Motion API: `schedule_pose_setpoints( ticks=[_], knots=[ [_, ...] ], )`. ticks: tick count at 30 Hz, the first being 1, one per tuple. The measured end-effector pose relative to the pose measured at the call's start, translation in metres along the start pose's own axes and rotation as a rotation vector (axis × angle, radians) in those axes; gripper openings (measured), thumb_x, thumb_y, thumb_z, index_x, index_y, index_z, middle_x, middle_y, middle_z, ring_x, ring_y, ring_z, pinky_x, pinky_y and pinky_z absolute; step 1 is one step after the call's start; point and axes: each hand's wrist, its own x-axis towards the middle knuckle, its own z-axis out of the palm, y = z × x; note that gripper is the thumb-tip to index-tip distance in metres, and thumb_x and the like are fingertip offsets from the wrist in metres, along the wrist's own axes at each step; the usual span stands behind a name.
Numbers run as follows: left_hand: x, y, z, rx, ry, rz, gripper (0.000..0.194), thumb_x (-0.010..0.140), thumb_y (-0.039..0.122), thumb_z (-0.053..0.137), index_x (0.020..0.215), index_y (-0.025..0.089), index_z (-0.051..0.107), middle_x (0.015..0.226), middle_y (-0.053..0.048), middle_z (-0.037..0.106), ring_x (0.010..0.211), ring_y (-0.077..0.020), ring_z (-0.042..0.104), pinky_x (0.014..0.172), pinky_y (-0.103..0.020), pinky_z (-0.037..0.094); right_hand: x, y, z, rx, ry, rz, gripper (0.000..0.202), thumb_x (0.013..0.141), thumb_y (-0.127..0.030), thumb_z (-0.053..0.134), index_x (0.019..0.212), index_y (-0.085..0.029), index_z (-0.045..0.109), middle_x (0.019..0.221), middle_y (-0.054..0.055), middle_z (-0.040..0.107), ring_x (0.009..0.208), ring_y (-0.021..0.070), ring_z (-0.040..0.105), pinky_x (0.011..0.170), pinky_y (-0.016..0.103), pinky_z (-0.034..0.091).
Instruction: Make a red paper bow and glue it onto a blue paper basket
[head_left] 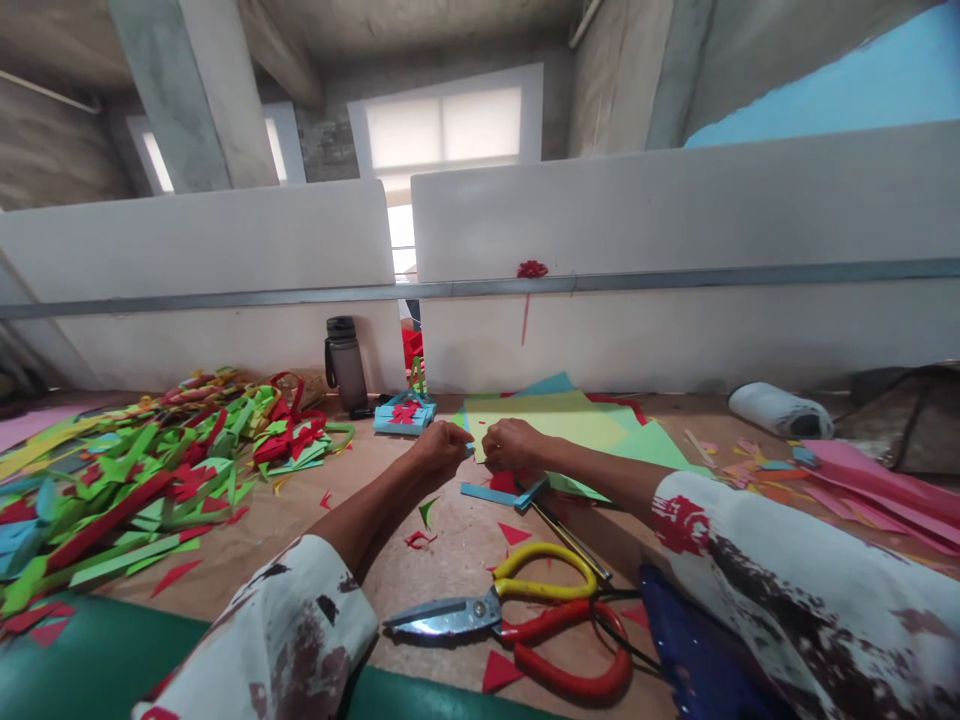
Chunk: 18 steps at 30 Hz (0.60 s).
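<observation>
My left hand [444, 447] is closed in a pinch, with a tiny bluish bit showing at its fingertips, too small to name. Just to its right, my right hand [512, 445] is also closed, and whatever its fingers hold is hidden. Both are at the front of a stack of yellow paper [559, 415] and green paper [652, 450]. A blue paper strip [487, 495] lies below the right hand beside a red paper piece [504, 481]. Nearer to me rest scissors [487, 612] with one yellow and one red handle, blades parted and pointing left.
A heap of cut paper strips [172, 480] covers the left side. A grey bottle [346, 368] stands behind a small blue paper basket [403, 415]. Pink sheets [877, 490] and a white roll [780, 408] lie right. White partition panels [637, 220] close off the back.
</observation>
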Motion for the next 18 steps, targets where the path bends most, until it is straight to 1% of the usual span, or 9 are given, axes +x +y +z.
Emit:
schedule_pose_setpoints(
  ticks=[9,18],
  knots=[
    [-0.0017,0.0012,-0.0015,-0.008,-0.013,0.006,0.028,0.090,0.031,0.056,0.112,0.014,0.057,0.112,-0.007,0.058,0.094,-0.0209,0.060,0.078,-0.038,0.052,0.0041,0.0033,0.0051,-0.011,0.003,-0.017,0.029,0.089,-0.032,0.055,0.114,-0.017,0.056,0.116,0.007,0.058,0.096,0.0200,0.059,0.080,0.040,0.051],
    [-0.0010,-0.0002,-0.0003,-0.017,-0.023,-0.015,0.028,0.090,0.031,0.057,0.112,0.014,0.057,0.112,-0.007,0.058,0.094,-0.0212,0.060,0.078,-0.038,0.052,0.0038,-0.0022,0.0055,-0.080,-0.011,-0.044,0.030,0.090,-0.033,0.055,0.115,-0.017,0.055,0.116,0.008,0.058,0.097,0.0203,0.059,0.081,0.041,0.051]
  ],
)
